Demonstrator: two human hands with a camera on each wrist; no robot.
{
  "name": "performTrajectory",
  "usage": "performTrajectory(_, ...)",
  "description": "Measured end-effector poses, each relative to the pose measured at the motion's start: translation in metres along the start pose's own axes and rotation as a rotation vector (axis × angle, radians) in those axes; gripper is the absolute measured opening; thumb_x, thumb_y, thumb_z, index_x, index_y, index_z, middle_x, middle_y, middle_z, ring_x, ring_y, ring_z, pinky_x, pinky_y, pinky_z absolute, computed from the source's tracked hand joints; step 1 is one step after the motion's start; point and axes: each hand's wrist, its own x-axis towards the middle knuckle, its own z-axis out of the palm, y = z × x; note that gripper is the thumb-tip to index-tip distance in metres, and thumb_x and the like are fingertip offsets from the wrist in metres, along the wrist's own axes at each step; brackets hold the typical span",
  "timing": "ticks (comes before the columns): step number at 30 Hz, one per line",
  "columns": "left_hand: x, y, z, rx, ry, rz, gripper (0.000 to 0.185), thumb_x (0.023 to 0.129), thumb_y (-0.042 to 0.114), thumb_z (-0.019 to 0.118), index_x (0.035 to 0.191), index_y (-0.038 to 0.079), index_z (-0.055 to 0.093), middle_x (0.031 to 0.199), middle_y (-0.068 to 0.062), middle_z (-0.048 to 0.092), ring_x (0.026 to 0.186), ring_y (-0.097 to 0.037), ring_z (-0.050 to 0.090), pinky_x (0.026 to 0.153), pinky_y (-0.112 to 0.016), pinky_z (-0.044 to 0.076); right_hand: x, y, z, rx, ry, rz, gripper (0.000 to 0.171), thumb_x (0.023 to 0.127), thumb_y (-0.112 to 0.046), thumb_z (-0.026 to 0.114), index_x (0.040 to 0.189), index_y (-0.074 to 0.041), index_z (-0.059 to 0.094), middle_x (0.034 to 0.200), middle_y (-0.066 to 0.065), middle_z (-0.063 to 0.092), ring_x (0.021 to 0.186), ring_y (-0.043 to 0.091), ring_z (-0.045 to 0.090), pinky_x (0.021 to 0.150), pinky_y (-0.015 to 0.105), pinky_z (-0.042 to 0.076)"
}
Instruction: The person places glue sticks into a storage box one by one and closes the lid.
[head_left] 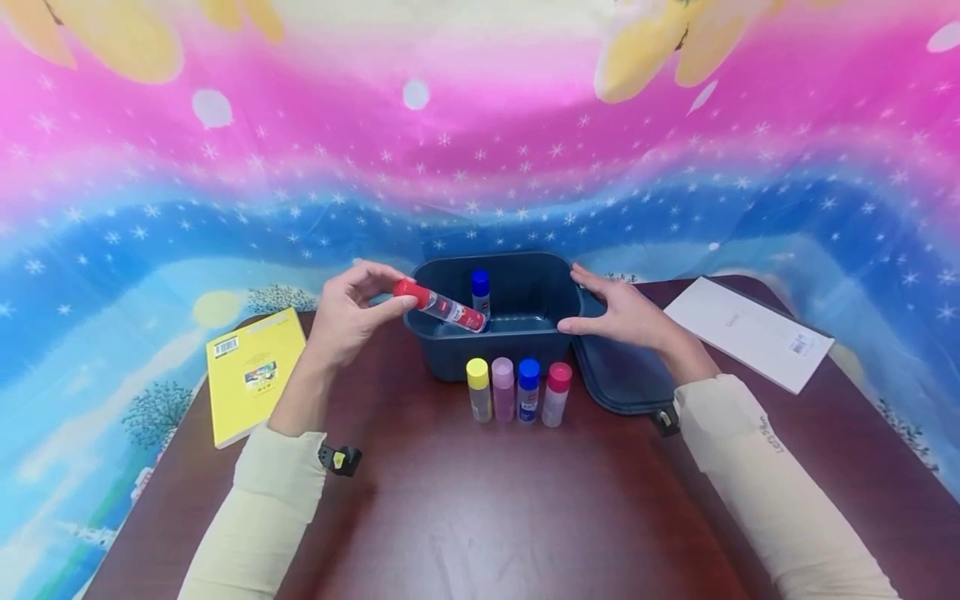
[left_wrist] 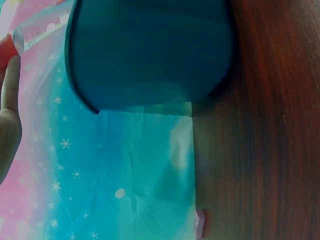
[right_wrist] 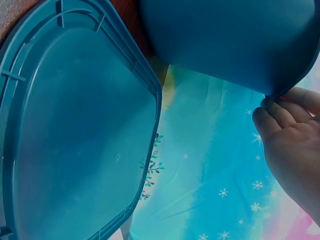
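Observation:
In the head view my left hand (head_left: 351,310) pinches a red-capped glue stick (head_left: 447,310) by its cap, tilted over the left end of a dark blue plastic box (head_left: 495,348). Inside that box a blue-capped glue stick (head_left: 480,293) stands upright. My right hand (head_left: 618,312) holds the box's right rim, thumb toward the front and fingers farther back. The right wrist view shows those fingers (right_wrist: 285,117) against the outside of the rim. Before the box stand a yellow-capped glue stick (head_left: 478,390), a pink one (head_left: 503,390), a blue one (head_left: 528,392) and another red one (head_left: 557,395).
The box's lid (head_left: 622,375) lies to the right, partly beneath my right forearm. A yellow book (head_left: 251,392) is on the left of the brown table (head_left: 480,517), and a white book (head_left: 750,333) is on the right. Patterned cloth (head_left: 480,150) hangs behind.

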Motion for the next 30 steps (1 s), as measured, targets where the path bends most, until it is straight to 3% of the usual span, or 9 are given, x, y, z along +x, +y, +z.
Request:
performTrajectory(11, 0.004, -0.015, 0.014, 0.076, 0.066, -0.045, 0.034, 0.088, 0.018, 0.082, 0.119, 0.005, 0.074, 0.11, -0.007, 0.073, 0.104, -0.02, 0.067, 0.081, -0.027, 0.058, -0.002, 0.0, 0.0, -0.019, -0.009, 0.011, 0.094, 0.091, -0.051, 0.073, 0.16, -0.007, 0.026, 0.168, 0.01, 0.018, 0.15, 0.039, 0.023, 0.114, 0.064, 0.028)
performTrajectory(15, 0.009, -0.02, 0.019, 0.093, 0.08, -0.09, 0.039, 0.088, 0.022, 0.083, 0.121, 0.004, 0.073, 0.111, -0.007, 0.073, 0.104, -0.02, 0.067, 0.086, -0.037, 0.059, -0.002, 0.001, 0.0, -0.023, -0.012, 0.01, 0.095, 0.091, -0.051, 0.072, 0.16, -0.007, 0.026, 0.168, 0.01, 0.018, 0.15, 0.039, 0.023, 0.114, 0.063, 0.029)
performTrajectory(16, 0.011, -0.021, 0.021, 0.11, 0.08, -0.106, 0.041, 0.087, 0.026, 0.084, 0.121, 0.005, 0.074, 0.112, -0.006, 0.073, 0.105, -0.019, 0.066, 0.093, -0.04, 0.055, -0.002, 0.001, 0.0, -0.024, -0.011, 0.009, 0.095, 0.091, -0.052, 0.072, 0.161, -0.007, 0.026, 0.168, 0.01, 0.018, 0.15, 0.039, 0.023, 0.114, 0.063, 0.029)
performTrajectory(19, 0.017, -0.024, 0.027, 0.171, 0.063, -0.143, 0.044, 0.086, 0.034, 0.083, 0.121, 0.009, 0.074, 0.113, -0.005, 0.073, 0.107, -0.019, 0.065, 0.095, -0.049, 0.054, -0.003, 0.001, -0.001, -0.026, -0.019, 0.014, 0.095, 0.091, -0.052, 0.072, 0.161, -0.007, 0.025, 0.168, 0.01, 0.017, 0.151, 0.039, 0.022, 0.114, 0.064, 0.028)
performTrajectory(25, 0.028, -0.03, 0.037, 0.319, 0.012, -0.183, 0.039, 0.089, 0.033, 0.081, 0.121, 0.012, 0.075, 0.114, -0.006, 0.073, 0.11, -0.021, 0.064, 0.084, -0.038, 0.058, -0.003, 0.0, -0.001, -0.026, -0.034, 0.034, 0.095, 0.091, -0.053, 0.071, 0.161, -0.008, 0.025, 0.168, 0.01, 0.016, 0.151, 0.039, 0.022, 0.114, 0.064, 0.028)
performTrajectory(30, 0.036, -0.03, 0.041, 0.351, -0.003, -0.223, 0.035, 0.09, 0.027, 0.081, 0.12, 0.011, 0.074, 0.114, -0.008, 0.073, 0.109, -0.023, 0.064, 0.086, -0.038, 0.058, -0.001, -0.003, -0.001, -0.034, -0.027, 0.036, 0.096, 0.09, -0.054, 0.071, 0.161, -0.01, 0.025, 0.168, 0.009, 0.018, 0.15, 0.039, 0.023, 0.113, 0.064, 0.029)
